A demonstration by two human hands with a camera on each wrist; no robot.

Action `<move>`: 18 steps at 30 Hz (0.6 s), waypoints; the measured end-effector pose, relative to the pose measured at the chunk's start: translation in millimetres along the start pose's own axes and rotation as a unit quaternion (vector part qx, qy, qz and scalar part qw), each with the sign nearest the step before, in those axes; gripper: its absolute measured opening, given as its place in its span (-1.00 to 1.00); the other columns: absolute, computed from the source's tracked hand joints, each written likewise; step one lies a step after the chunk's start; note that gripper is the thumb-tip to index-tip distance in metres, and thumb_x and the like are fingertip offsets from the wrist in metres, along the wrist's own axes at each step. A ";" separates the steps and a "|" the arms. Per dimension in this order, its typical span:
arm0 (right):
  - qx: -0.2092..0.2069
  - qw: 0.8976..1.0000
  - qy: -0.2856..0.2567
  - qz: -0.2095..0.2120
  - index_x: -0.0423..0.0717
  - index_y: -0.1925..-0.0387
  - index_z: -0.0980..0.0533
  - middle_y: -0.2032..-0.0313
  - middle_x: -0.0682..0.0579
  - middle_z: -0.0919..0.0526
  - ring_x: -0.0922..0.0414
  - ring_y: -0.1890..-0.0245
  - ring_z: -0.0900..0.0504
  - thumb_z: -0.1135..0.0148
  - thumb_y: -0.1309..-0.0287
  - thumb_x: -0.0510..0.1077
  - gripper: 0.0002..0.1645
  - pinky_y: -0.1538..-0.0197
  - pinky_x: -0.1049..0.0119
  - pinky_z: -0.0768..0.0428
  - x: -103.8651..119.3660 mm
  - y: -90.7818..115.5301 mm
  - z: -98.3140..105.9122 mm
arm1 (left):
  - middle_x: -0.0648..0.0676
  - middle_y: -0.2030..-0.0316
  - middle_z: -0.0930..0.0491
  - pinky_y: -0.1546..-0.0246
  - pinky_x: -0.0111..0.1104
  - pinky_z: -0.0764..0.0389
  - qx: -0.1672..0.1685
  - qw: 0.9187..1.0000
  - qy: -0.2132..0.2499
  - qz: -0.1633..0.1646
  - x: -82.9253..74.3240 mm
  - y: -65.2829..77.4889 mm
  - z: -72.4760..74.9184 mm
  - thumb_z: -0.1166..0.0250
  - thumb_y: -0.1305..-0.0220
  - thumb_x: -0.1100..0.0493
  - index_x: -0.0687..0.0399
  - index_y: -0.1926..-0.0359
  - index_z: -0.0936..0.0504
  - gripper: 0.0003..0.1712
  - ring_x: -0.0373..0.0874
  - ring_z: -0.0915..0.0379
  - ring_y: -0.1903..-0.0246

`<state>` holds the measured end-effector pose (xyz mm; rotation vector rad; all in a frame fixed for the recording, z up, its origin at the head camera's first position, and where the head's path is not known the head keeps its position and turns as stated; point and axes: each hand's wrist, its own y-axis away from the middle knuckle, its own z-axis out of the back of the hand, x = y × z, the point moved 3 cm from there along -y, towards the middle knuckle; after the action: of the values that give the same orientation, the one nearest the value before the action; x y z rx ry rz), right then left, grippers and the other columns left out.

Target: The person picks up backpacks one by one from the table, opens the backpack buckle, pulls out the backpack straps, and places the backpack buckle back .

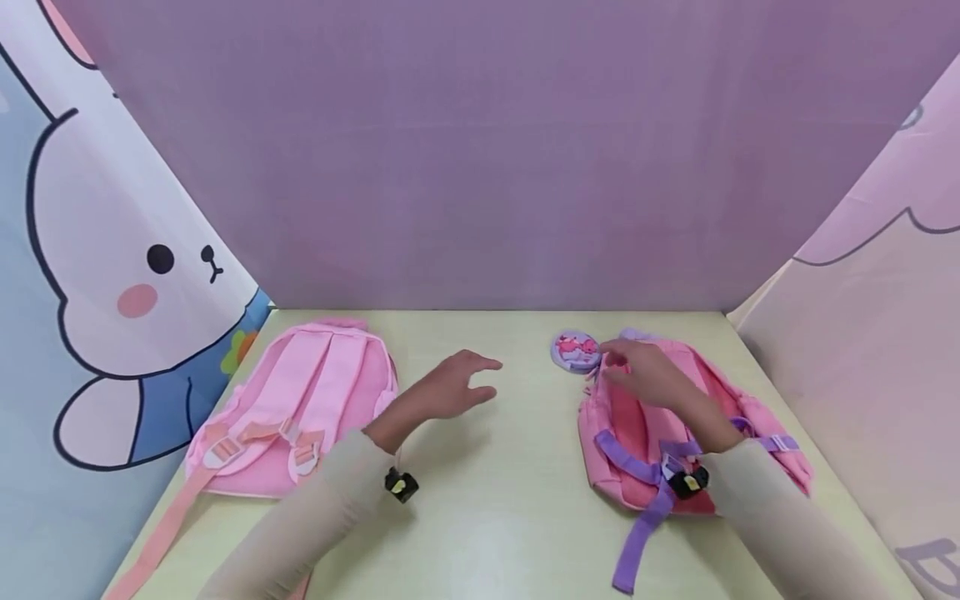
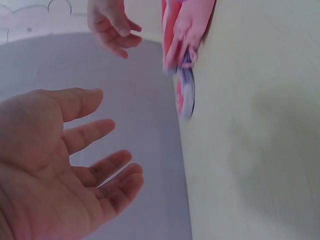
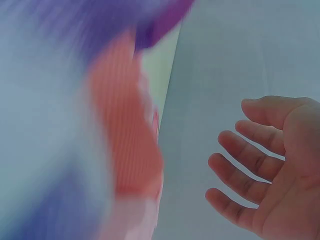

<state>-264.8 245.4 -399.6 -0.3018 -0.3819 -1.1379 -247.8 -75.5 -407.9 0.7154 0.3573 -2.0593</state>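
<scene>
My left hand [image 1: 452, 385] hovers over the middle of the table, fingers spread and slightly bent, holding nothing. Left of it lies a light pink backpack [image 1: 315, 367], straps facing up, with peach webbing and buckles. My right hand [image 1: 643, 372] hangs above a deeper pink backpack [image 1: 611, 417] with purple straps, its fingers loose and nothing between them. A round lilac pouch [image 1: 576, 351] with a pink picture sits at that backpack's upper left, close to the right fingertips. The right wrist view shows the right hand [image 3: 280, 170] bare, with blurred purple webbing [image 3: 165, 22] near the camera.
The pale wooden table [image 1: 480, 533] runs back to a purple cloth wall [image 1: 480, 167]. A printed rabbit panel [image 1: 97, 275] stands at the left, a pale pink panel [image 1: 862, 350] at the right. A peach strap end [image 1: 161, 533] and a purple one [image 1: 637, 542] trail toward the front.
</scene>
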 end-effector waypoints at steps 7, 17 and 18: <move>0.025 0.997 0.007 0.075 -0.20 -0.24 -0.53 0.14 -0.11 -0.74 0.04 0.17 -0.69 -0.33 -0.29 -0.18 -0.49 0.09 0.14 -0.70 43.6 -26.5 -28.3 | 0.23 -0.38 -0.42 -0.39 0.09 -0.37 -0.037 0.998 -0.010 0.053 32.5 33.1 32.8 -0.26 -0.45 0.09 0.04 -0.43 -0.43 -0.42 0.20 -0.31 -0.40; 0.074 0.992 -0.012 0.105 -0.15 -0.27 -0.49 0.06 -0.10 -0.73 0.05 0.12 -0.70 -0.29 -0.34 -0.14 -0.50 -0.01 0.13 -0.69 95.5 -52.1 -61.7 | 0.31 -0.35 -0.46 -0.26 0.15 -0.49 -0.098 0.990 -0.039 0.097 80.9 78.7 78.0 -0.24 -0.45 0.13 0.12 -0.42 -0.42 -0.43 0.33 -0.43 -0.28; 0.076 0.991 -0.013 0.107 -0.14 -0.27 -0.49 0.07 -0.08 -0.73 0.07 0.13 -0.69 -0.30 -0.34 -0.14 -0.50 0.00 0.14 -0.68 99.5 -53.9 -65.5 | 0.30 -0.35 -0.45 -0.24 0.16 -0.50 -0.100 0.988 -0.046 0.107 86.4 83.9 81.1 -0.23 -0.46 0.13 0.10 -0.43 -0.42 -0.42 0.33 -0.43 -0.27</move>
<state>-268.6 115.3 -412.1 -0.2190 -0.4461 -0.8901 -243.5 -220.0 -395.0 0.5129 0.4100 -1.8161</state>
